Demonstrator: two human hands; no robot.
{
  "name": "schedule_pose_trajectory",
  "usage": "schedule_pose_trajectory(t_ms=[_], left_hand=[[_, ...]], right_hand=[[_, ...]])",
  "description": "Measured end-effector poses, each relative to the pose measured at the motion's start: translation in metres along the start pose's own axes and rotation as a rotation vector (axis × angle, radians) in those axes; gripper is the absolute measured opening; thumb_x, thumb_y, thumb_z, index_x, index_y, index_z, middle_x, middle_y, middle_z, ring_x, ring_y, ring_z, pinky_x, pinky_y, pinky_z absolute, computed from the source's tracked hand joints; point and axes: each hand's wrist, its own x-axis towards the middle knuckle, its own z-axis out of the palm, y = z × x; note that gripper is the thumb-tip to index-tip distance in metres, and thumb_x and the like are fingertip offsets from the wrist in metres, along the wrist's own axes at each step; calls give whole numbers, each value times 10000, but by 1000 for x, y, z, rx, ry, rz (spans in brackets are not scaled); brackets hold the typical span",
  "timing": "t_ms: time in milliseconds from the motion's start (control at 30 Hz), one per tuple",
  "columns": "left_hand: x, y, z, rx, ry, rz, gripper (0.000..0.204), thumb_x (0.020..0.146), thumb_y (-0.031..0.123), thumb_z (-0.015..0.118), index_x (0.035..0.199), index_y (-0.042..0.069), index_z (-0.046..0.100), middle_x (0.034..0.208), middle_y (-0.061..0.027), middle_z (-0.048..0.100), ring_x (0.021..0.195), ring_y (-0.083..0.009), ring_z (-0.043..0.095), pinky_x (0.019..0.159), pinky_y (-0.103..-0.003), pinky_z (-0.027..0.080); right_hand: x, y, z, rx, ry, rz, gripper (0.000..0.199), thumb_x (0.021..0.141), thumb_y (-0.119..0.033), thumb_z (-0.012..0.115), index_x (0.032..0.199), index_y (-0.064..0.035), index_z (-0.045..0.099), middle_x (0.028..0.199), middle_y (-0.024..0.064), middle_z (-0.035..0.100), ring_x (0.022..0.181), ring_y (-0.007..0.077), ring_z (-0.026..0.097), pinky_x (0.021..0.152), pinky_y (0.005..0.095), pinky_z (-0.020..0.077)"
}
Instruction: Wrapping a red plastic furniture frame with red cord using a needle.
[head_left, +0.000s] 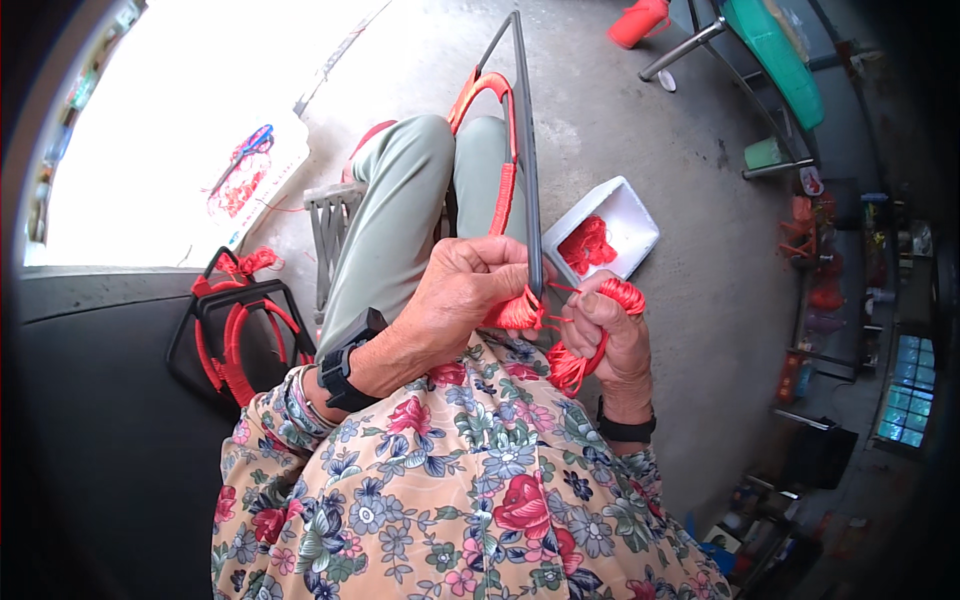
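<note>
Your left hand [465,295] covers a bit of the red-wrapped band [503,195], the green seat [770,65] gets chopped at the top, and the shelf stuff [825,275]'s too tiny to make out tbh.

Red flask [637,24]: on the floor [690,300], well ahead of the right grip [605,335]
Green-topped furniture [775,65]: metal legs [690,48], far ahead and right of that grip
White disc [667,80]: small, near those legs
Shelf [828,361]: mostly red goods [826,290], too blurred to name, well right of both grips
Gridded blue panel [907,390]: farther right
Grey slatted stool [325,235]: left of the left grip [475,285]
</note>
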Motion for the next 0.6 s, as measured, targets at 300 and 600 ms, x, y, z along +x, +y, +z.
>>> schedule_pose_trajectory(t_ms=[300,600], left_hand=[[-17,13,-6,54,106,12,172,895,69,596,1016,-51,614,776,-144,672,638,-209,671,581,-279,548],[-30,1,-6,5,153,96,174,912,76,571,1048,-32,563,756,-138,652,591,-221,651,533,-293,538]], right_hand=[[19,-6,13,-547,183,-119,252,878,-160,655,1067,5,625,786,34,633,566,53,540,531,180,450],[23,-7,35,-815,-160,-555,222,760,13,691,977,-27,665,957,89,619,886,189,616,784,294,492]])
